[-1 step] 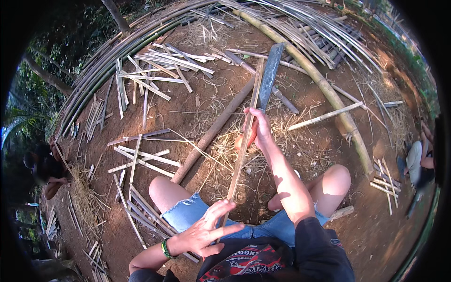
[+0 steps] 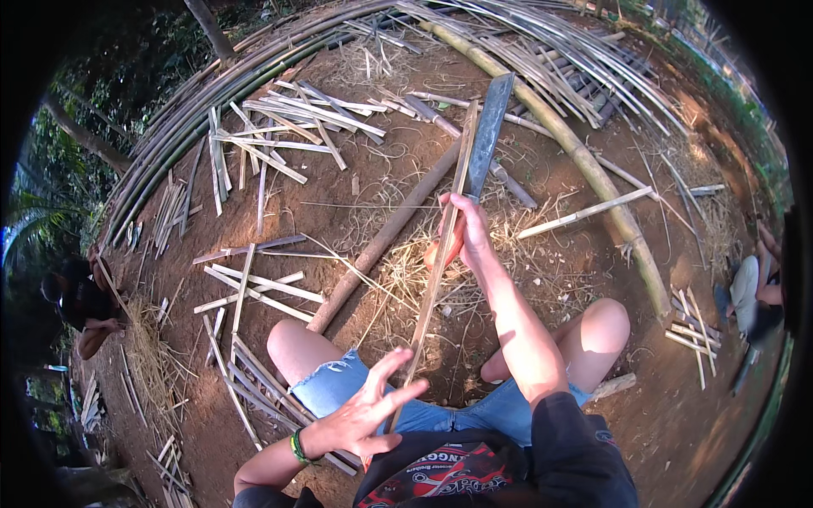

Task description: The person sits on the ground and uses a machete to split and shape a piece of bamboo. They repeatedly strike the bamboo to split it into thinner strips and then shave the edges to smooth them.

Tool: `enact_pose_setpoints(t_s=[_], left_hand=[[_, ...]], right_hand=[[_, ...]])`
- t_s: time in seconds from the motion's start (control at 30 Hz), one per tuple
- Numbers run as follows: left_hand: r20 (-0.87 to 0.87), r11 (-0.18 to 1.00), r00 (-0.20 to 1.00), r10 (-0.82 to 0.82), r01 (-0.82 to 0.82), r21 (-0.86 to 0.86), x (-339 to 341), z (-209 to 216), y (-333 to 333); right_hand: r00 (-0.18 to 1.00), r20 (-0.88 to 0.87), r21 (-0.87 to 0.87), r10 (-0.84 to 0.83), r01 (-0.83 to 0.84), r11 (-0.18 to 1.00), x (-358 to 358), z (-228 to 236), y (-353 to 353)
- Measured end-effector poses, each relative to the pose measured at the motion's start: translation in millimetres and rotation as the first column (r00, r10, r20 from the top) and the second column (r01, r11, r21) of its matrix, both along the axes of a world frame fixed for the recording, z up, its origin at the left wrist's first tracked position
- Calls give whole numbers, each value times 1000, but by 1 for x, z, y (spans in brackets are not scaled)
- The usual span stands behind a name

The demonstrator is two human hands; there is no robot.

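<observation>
My right hand [image 2: 471, 230] grips the orange handle of a machete [image 2: 489, 127], its broad dark blade pointing away from me. The same hand also holds a long split-bamboo strip [image 2: 433, 292], which runs alongside the blade and slants down toward my lap. Near the strip's lower end is my left hand [image 2: 362, 415], open with fingers spread, a green band at its wrist. Whether those fingers touch the strip I cannot tell. Part of the handle is hidden behind the strip and fingers.
A round brown pole [image 2: 385, 243] lies on the dirt before my bent legs, among thin shavings [image 2: 405, 269]. Cut strips [image 2: 288, 118] are piled at left. A long bamboo pole [image 2: 584, 161] curves along the right. One person [image 2: 85, 296] sits far left, another [image 2: 758, 284] far right.
My left hand's fingers have opened wider and shifted slightly at the strip's lower end. My right hand, machete and strip have hardly moved.
</observation>
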State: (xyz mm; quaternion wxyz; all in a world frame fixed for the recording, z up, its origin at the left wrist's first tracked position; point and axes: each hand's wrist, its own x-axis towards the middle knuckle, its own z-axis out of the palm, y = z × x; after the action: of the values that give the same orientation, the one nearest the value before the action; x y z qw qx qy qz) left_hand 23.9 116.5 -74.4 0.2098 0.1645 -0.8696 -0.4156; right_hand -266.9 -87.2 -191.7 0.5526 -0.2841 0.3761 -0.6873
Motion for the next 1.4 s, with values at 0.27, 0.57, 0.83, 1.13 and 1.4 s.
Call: enact_pose_setpoints(t_s=[0.27,0.57,0.83,1.13,1.4], left_hand=[[-22,312,917,398,-113,943,-48,-22,-57],[-93,291,854,512,-70,954,-73,-4,-40],[-53,255,883,467,-77,964,-55,3,-2],[-105,201,907,407,23,979,-38,-4,10],[-57,146,901,431,-7,989,-25,-19,6]], right_hand=[[989,-148,-77,-23,12,997,19,69,27],[-43,-954,-286,-295,-151,946,-39,95,71],[-213,-969,-119,-125,-43,992,-95,114,54],[-252,-968,-13,3,61,998,-118,110,46],[-290,-891,-231,-350,-374,898,-83,99,69]])
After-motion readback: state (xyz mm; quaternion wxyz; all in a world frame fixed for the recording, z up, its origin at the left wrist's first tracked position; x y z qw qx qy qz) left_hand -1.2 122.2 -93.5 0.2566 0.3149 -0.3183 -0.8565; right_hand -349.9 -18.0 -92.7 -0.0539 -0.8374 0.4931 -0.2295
